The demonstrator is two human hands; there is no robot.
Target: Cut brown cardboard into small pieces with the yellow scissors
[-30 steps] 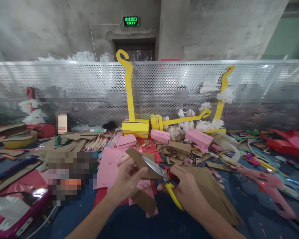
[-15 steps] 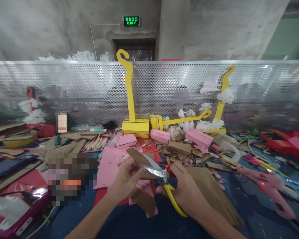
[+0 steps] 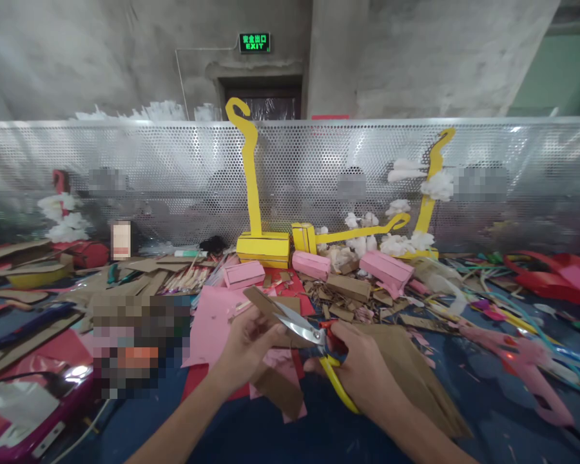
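Between the thumb and fingers of my left hand (image 3: 249,348) is a narrow strip of brown cardboard (image 3: 261,303). Wrapped round the red and yellow handles of a pair of scissors (image 3: 314,334) is my right hand (image 3: 355,361). The silver blades point up and left and lie against the cardboard strip near my left fingertips. Below my hands, another cardboard piece (image 3: 281,390) rests on pink and red paper. A sheet of pink paper (image 3: 210,322) lies left of my left hand.
Pink cardboard boxes (image 3: 244,274) and a yellow box with a hooked upright (image 3: 262,247) stand behind my hands. Cardboard scraps (image 3: 348,288) litter the middle. A pink glue gun (image 3: 526,361) with a lit red light lies right. Brown cardboard (image 3: 406,367) sits beside my right forearm.
The scissors' blades have closed together against the cardboard strip, and the handles have come nearer each other. My left hand stays almost where it was.
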